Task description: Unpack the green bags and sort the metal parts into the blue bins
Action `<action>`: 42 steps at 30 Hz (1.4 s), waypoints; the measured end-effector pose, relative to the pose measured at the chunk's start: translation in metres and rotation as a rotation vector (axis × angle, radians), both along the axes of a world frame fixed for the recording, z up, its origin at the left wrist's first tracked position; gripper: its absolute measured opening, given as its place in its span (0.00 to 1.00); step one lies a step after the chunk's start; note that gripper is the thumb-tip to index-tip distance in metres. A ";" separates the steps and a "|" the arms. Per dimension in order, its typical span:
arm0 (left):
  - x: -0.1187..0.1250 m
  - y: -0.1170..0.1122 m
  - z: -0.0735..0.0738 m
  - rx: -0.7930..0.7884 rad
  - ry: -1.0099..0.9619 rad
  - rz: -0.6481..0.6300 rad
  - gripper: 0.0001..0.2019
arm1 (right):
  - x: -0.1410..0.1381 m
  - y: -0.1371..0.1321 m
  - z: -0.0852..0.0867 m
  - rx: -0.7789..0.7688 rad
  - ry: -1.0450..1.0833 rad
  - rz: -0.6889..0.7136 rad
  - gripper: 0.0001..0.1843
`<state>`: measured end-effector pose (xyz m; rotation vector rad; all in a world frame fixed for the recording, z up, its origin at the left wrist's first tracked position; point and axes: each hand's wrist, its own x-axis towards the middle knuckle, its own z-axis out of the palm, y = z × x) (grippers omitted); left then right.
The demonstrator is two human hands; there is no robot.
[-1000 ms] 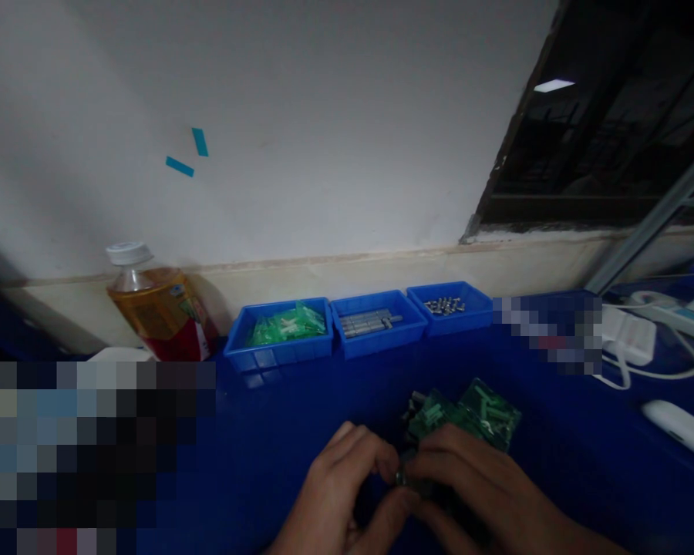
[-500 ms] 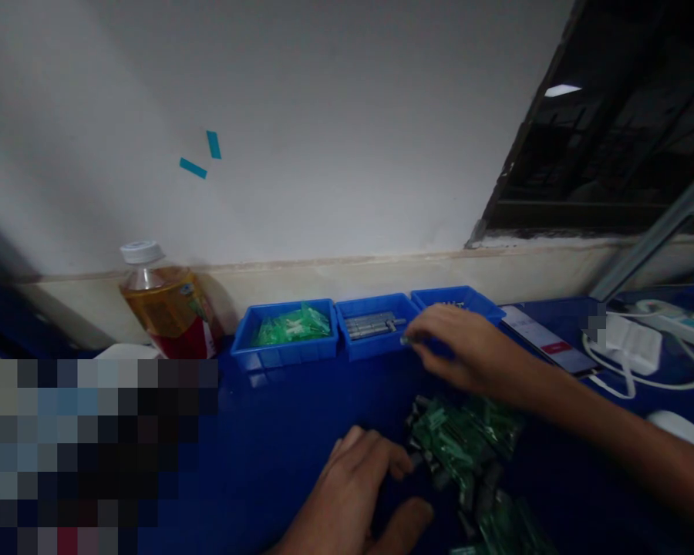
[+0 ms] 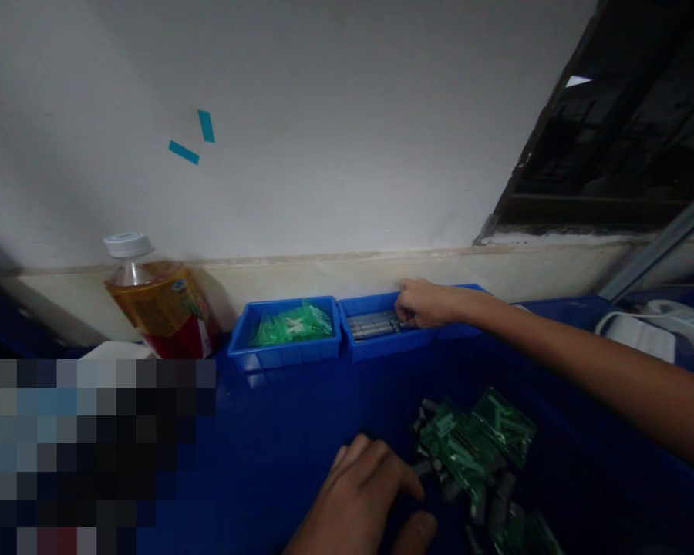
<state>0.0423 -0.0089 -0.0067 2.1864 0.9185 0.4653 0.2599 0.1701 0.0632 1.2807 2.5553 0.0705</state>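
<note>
My right hand (image 3: pixel 425 303) reaches into the middle blue bin (image 3: pixel 393 344), its fingers closed and pointing down at the right end of several grey metal rods (image 3: pixel 373 324). What its fingertips hold is hidden. My left hand (image 3: pixel 362 493) rests low over the blue table, thumb and fingers apart, with nothing visible in it. Just right of it lies a pile of green clear packets (image 3: pixel 459 447) mixed with small grey parts (image 3: pixel 502 497). The left blue bin (image 3: pixel 286 354) contains more green packets (image 3: pixel 294 322).
A third blue bin (image 3: pixel 468 330) is partly covered by my right forearm. A bottle with a white cap (image 3: pixel 162 304) stands at the left by the wall. White cables and an adapter (image 3: pixel 639 337) lie at the far right. Part of the left side is pixelated.
My right hand has moved from in front of the bins, where a small thing showed at its fingertips, up and into the middle bin. My left hand has barely moved.
</note>
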 end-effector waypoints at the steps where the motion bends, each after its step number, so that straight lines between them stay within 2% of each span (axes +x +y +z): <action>1: 0.000 0.001 -0.001 -0.002 0.009 -0.014 0.06 | 0.000 0.001 0.000 0.002 -0.007 -0.001 0.10; 11: 0.000 0.002 -0.003 0.013 0.064 -0.067 0.05 | 0.001 0.003 -0.001 0.004 0.015 0.067 0.09; 16: 0.002 0.000 0.002 0.050 0.089 -0.029 0.05 | 0.004 0.005 -0.005 0.003 0.073 0.077 0.07; 21: 0.001 -0.001 -0.002 0.093 0.076 -0.025 0.05 | 0.006 -0.003 0.006 0.053 0.179 0.059 0.05; 24: 0.000 0.001 -0.008 0.126 0.052 -0.051 0.11 | 0.011 -0.034 0.010 0.218 0.416 0.020 0.10; 27: -0.002 0.002 -0.012 0.188 0.061 -0.078 0.23 | 0.019 -0.086 -0.003 0.340 0.676 0.005 0.10; 30: 0.000 0.000 -0.012 0.221 0.119 -0.062 0.28 | 0.029 -0.135 -0.023 0.308 0.697 0.005 0.07; 32: 0.002 -0.003 -0.008 0.217 0.148 -0.049 0.28 | 0.036 -0.151 -0.030 0.326 0.680 0.001 0.06; 34: 0.004 -0.006 -0.003 0.220 0.153 -0.034 0.26 | 0.040 -0.149 -0.028 0.406 0.686 -0.004 0.06; 37: 0.006 -0.011 0.004 0.223 0.142 0.005 0.19 | 0.040 -0.120 -0.017 0.520 0.666 -0.065 0.12; 42: 0.007 -0.015 0.007 0.214 0.126 0.060 0.11 | 0.023 -0.067 -0.012 0.407 0.420 -0.273 0.27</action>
